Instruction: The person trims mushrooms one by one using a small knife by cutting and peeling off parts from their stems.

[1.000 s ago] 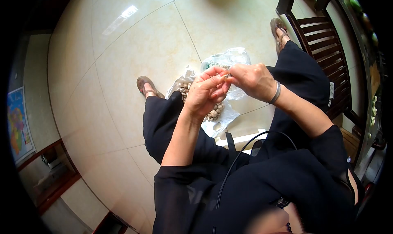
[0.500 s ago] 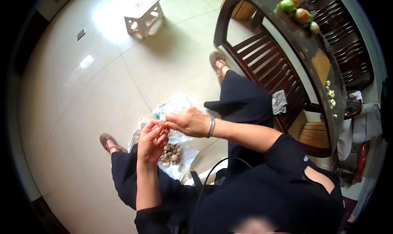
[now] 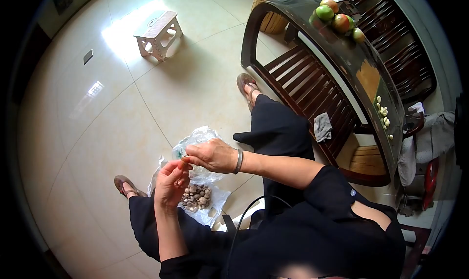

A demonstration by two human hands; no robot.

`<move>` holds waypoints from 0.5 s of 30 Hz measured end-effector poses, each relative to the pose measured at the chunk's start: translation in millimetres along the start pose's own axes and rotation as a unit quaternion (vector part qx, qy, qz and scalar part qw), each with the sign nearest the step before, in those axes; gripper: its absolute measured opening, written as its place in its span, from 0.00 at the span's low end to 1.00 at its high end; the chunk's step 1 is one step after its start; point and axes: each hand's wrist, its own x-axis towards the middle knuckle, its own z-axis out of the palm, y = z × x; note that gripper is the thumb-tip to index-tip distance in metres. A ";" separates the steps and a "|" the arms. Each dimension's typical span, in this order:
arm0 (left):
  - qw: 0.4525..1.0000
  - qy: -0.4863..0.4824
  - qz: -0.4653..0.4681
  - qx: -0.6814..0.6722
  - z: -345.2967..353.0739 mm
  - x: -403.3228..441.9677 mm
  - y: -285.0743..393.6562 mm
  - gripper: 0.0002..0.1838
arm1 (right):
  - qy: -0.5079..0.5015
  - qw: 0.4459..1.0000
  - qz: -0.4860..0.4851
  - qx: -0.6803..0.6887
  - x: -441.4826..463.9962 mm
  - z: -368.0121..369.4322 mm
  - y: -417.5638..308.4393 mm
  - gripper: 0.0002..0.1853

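My left hand (image 3: 168, 184) and my right hand (image 3: 212, 156) meet in front of me at their fingertips. Both are closed in a pinch. Whatever sits between the fingers is too small and too covered to make out. A metal bangle (image 3: 239, 161) circles my right wrist. Just below the hands, a pile of small, roundish brown pieces (image 3: 199, 196) lies on a white plastic bag (image 3: 221, 201) on the floor between my legs. Part of the pile is hidden behind my left hand. A clear crumpled plastic bag (image 3: 204, 133) with a green print shows behind my right hand.
A white folding stool (image 3: 156, 27) stands ahead on the tiles, with a dark flat object (image 3: 88, 57) to its left. At right is a dark table (image 3: 312, 8) bearing several green-red fruits (image 3: 340, 23) and small white pieces (image 3: 384, 111). A grey cloth (image 3: 322, 126) lies on its lower slatted shelf.
The view has shifted, so the stool and table sit lower and farther left in the picture. My hands stay together at the fingertips, with my left fingers slightly lower against my right.
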 end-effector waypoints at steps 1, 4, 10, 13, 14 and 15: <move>1.000 0.000 0.001 0.001 -0.9 0.7 -0.4 0.09 | 0.001 1.000 -0.001 0.000 0.7 -0.2 0.3 0.13; 1.000 -0.022 0.002 -0.011 1.0 1.7 -3.8 0.11 | 0.007 1.000 -0.005 -0.014 0.0 -1.1 0.5 0.13; 0.998 -0.030 0.045 0.016 16.3 1.9 -2.4 0.16 | 0.021 0.997 -0.007 -0.073 0.7 1.1 2.4 0.12; 0.998 -0.016 0.049 0.042 21.6 0.3 -2.1 0.16 | 0.041 0.992 -0.013 -0.117 0.7 2.7 2.6 0.12; 0.998 -0.012 0.051 0.046 23.8 -0.9 -1.8 0.16 | 0.050 0.989 -0.018 -0.141 0.5 3.6 1.6 0.12; 0.997 -0.007 0.053 0.051 24.2 -1.8 -1.4 0.15 | 0.058 0.984 -0.023 -0.164 0.7 4.8 1.1 0.12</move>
